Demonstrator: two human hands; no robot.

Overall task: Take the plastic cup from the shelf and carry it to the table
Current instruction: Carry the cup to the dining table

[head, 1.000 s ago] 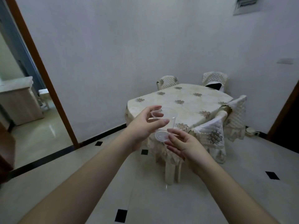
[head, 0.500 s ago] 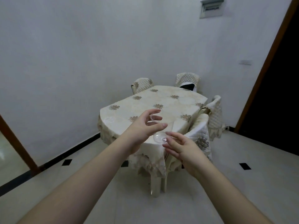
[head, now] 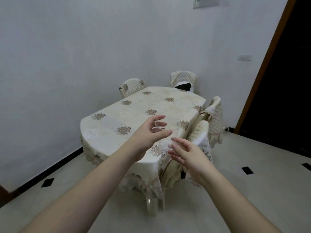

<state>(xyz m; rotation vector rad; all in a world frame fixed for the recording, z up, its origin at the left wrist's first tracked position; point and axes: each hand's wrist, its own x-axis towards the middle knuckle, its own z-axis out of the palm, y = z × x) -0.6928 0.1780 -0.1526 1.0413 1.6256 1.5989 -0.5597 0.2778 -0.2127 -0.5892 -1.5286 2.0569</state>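
A clear plastic cup [head: 166, 137] hangs tilted in the air over the near right corner of the table [head: 134, 113]. My left hand [head: 149, 133] grips it by the rim, thumb on the near side and fingers through the top. My right hand [head: 185, 152] touches the cup's bottom with its fingertips. The table wears a cream cloth with brown flower prints. The shelf is out of view.
Covered chairs stand around the table: one at the near right [head: 200, 132], one further right [head: 216, 115], two at the far end [head: 133, 86]. A white wall runs behind and left. A dark doorway [head: 282, 84] opens on the right. Pale tiled floor lies in front.
The table has come closer and grown larger in view, and the left doorway has slid out of sight. Both hands keep the same hold on the cup.
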